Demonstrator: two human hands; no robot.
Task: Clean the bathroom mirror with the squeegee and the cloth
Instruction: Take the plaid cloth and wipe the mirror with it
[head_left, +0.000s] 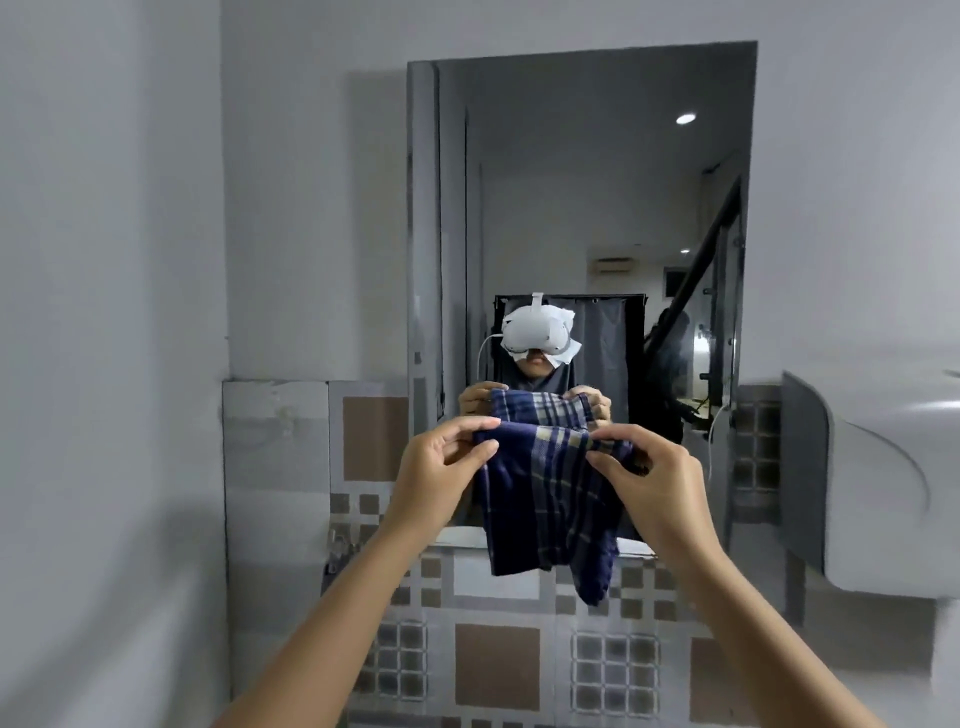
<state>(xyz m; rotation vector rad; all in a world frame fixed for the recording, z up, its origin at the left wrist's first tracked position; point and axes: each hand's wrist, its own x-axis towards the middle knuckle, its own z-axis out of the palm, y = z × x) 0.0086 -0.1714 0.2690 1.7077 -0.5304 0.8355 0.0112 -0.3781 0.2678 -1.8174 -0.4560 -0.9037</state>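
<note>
A tall bathroom mirror (582, 182) hangs on the wall straight ahead. In front of its lower edge I hold a dark blue checked cloth (545, 499) by its top edge, the rest hanging down loosely. My left hand (441, 467) pinches the cloth's upper left corner. My right hand (649, 467) pinches the upper right corner. The mirror reflects both hands, the cloth and a person with a white headset. No squeegee is in view.
A white wash basin (883, 483) juts out at the right, close to my right forearm. Patterned grey and brown wall tiles (493, 660) cover the wall below the mirror. A plain white wall (104, 312) stands at the left.
</note>
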